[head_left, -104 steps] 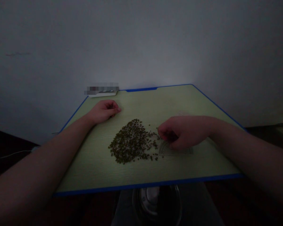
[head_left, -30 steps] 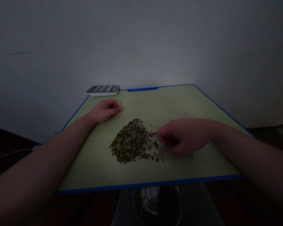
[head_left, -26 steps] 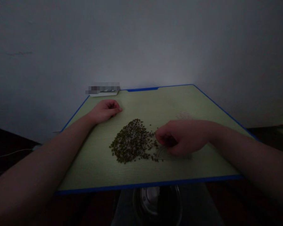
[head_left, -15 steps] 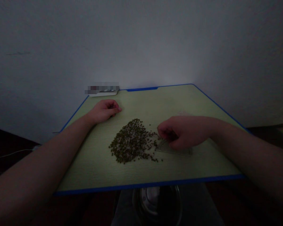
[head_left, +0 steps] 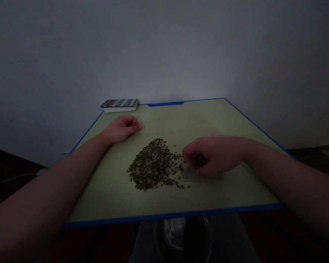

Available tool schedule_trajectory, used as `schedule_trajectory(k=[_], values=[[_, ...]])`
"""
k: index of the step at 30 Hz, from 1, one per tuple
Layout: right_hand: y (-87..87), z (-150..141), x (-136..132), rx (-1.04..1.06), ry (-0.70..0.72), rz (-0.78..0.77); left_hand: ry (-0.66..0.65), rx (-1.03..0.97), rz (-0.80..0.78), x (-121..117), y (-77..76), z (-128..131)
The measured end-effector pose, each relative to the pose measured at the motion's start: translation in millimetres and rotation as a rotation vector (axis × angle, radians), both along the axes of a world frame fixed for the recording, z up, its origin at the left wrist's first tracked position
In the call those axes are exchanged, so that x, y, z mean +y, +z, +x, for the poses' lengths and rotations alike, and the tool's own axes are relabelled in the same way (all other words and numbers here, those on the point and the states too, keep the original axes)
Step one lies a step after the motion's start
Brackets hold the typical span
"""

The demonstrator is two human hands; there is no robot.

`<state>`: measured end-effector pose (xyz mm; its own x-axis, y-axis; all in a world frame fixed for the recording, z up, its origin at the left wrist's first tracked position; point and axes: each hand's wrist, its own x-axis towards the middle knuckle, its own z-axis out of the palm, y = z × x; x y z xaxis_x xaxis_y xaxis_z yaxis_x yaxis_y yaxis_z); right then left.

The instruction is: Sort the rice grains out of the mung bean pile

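Right hand: While its curled fingers appear closed on the clear protractor, I favour a light, level grip.
Clear protractor: it lies low over the surface, just right of the small green beans; I judge that flush contact would stop beans slipping beneath.
Stray beans: scattered beside the protractor's left end; short, gentle strokes seem best, since they likely roll.
Left hand: curled narrow, with nothing visible in it, it rests apart from the beans, where I find it out of the way.
Pale patch: beyond the right hand, too dim for me to identify; worth not brushing.
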<state>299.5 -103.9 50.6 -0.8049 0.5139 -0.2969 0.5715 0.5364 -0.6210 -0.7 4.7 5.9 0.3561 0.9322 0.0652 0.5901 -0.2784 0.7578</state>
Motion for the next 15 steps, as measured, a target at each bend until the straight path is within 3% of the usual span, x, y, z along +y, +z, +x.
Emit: schedule_trajectory(k=[15], values=[[3.3, 0.5, -2.2, -0.037, 0.036, -0.01, -0.005, -0.007, 0.031, 1.3, -1.1, 0.1]])
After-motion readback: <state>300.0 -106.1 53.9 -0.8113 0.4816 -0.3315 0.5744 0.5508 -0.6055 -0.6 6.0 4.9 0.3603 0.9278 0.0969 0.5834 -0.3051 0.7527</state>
